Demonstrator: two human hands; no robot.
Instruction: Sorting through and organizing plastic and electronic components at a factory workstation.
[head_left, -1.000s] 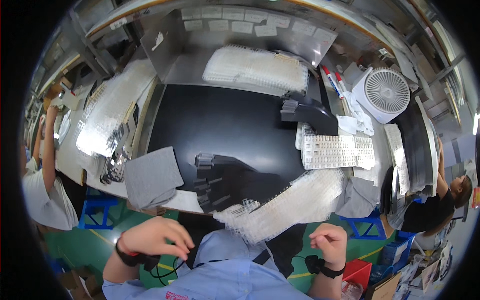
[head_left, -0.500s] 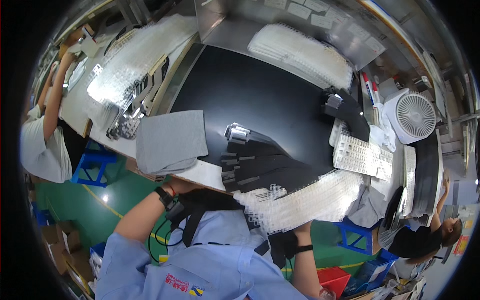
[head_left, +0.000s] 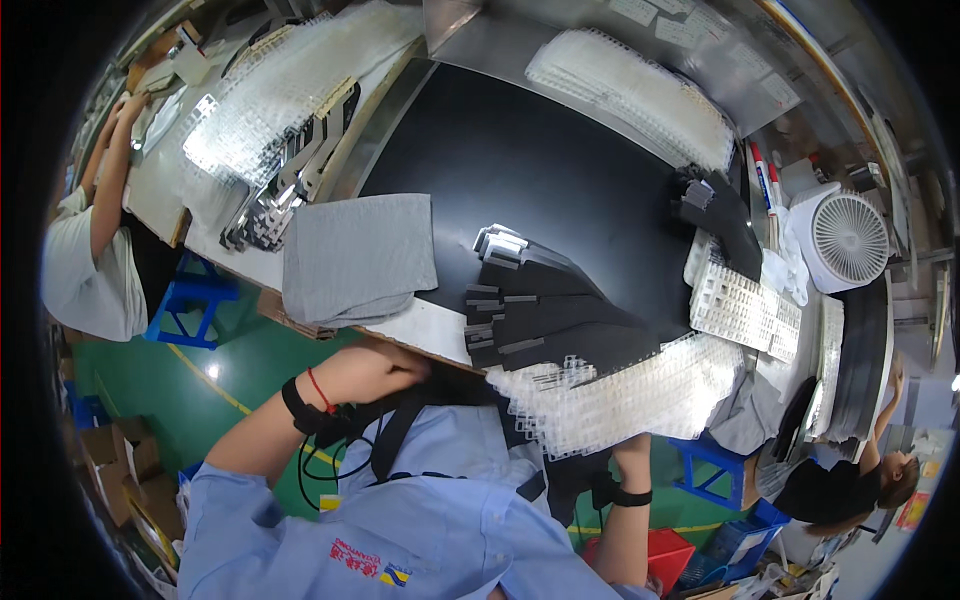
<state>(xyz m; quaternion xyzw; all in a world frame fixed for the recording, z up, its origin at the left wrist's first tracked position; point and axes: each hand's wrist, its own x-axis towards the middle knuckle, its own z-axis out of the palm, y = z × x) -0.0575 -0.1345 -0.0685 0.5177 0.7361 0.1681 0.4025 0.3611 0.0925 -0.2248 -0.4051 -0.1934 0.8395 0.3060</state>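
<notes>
My left hand point(head_left: 370, 371) is just below the table's front edge, fingers curled together; what they hold, if anything, is hidden. My right hand point(head_left: 632, 452) hangs below a stack of white plastic grid sheets point(head_left: 620, 398), its fingers out of sight beneath them. These sheets overlap the table's front edge. Behind them, dark strips with grey tips point(head_left: 550, 300) lie fanned out on the black table mat point(head_left: 510, 150). A folded grey cloth point(head_left: 360, 255) lies left of the strips, near the front edge.
More white grid sheets lie at the back point(head_left: 630, 90), far left point(head_left: 300, 90) and right point(head_left: 745, 305). A second dark bundle point(head_left: 725, 220) and a white fan point(head_left: 840, 237) stand at the right. Blue stools point(head_left: 192, 300) flank me. Two other people work at either side.
My left hand has come more into view from under the table edge. My right hand has shifted slightly. The whole view has tilted, moving the table up and right in it.
</notes>
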